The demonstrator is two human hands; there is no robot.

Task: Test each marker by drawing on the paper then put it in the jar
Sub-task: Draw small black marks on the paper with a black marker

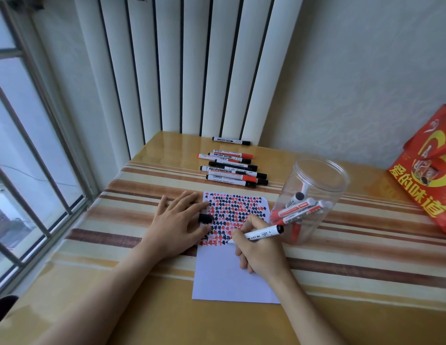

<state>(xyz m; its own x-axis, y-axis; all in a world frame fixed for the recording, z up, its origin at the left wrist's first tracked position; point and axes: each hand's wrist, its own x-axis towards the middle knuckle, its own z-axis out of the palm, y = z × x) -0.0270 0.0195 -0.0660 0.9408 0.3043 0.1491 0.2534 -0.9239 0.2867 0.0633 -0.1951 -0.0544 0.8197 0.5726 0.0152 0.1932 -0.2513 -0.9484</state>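
Between the curled fingers (238, 239) of the right hand (260, 255): one marker (263, 232), white barrel, black end, pinched, tip down on the paper (229, 275).
Under that tip: lowest row of red and black marks, which fill the paper's upper half; lower half blank.
Left of the tip: left hand (178, 225), fingers straight and spread, pressing flat on the paper's left edge and the worktop (366, 307).
Between the left fingers: black cap (205, 218), lying on the paper.
Right of the right fingers, near: clear jar (310, 200), upright, lid off, holding several red and black markers.
Beyond both hands: loose markers (231, 170), red and black, lying side by side in a group, one more apart behind them.
Far right: red bag (426, 168).
Far left: window (22, 145).
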